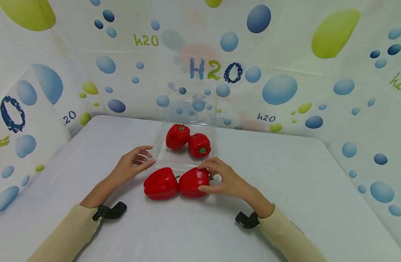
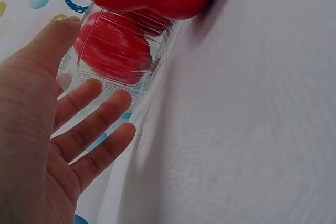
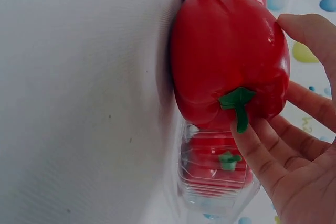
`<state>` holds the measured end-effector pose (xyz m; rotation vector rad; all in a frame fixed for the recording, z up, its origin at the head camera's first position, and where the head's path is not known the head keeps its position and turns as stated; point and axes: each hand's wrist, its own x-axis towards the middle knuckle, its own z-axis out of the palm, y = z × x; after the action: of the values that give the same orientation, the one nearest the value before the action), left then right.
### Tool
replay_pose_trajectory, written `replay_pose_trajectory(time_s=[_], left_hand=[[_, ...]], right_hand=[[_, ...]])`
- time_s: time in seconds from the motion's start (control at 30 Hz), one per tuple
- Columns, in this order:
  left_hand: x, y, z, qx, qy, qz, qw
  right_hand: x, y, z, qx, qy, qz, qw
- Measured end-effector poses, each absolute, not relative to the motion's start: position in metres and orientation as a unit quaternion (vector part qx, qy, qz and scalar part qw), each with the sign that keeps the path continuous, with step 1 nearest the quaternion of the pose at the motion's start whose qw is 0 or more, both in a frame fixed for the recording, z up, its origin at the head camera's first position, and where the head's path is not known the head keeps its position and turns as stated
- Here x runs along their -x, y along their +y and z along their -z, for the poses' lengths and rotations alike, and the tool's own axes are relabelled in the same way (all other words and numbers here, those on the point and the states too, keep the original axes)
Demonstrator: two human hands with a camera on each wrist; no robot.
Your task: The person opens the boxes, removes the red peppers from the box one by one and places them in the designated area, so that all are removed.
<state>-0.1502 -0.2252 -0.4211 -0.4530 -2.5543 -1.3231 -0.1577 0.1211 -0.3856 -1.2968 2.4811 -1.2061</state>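
Note:
Two red peppers, one at the back left (image 1: 178,137) and one at the right (image 1: 199,146), lie in a clear plastic container (image 1: 174,157) whose lid stands raised behind. In front, two more lie side by side on the table: a left pepper (image 1: 161,183) and a right pepper (image 1: 190,183). My right hand (image 1: 225,179) has thumb and fingers around the right pepper (image 3: 231,56), its green stem toward the palm. Beside the container's left edge, my left hand (image 1: 131,163) is held with fingers spread and nothing in it; the left wrist view shows this hand (image 2: 68,135) too.
A white cloth (image 1: 285,174) covers the table. Behind and at the sides hangs a white sheet (image 1: 122,98) printed with blue and green drops. A dark wrist device sits on each wrist, at the left (image 1: 110,211) and at the right (image 1: 247,220).

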Motion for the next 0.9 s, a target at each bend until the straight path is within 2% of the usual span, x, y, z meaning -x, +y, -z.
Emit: replay_pose_trajectory(time_s=[0.73,0.9], left_hand=[[0.1491,-0.2269,0.4228,0.152,-0.871,0.453,0.111],[0.1505,-0.2266,0.4231,0.156,-0.871,0.453,0.113]], right_hand=[[0.164,0.1241,0.3848,0.45,0.782,0.431,-0.003],[0.1657,0.1226,0.3862,0.458,0.764,0.454,-0.033]])
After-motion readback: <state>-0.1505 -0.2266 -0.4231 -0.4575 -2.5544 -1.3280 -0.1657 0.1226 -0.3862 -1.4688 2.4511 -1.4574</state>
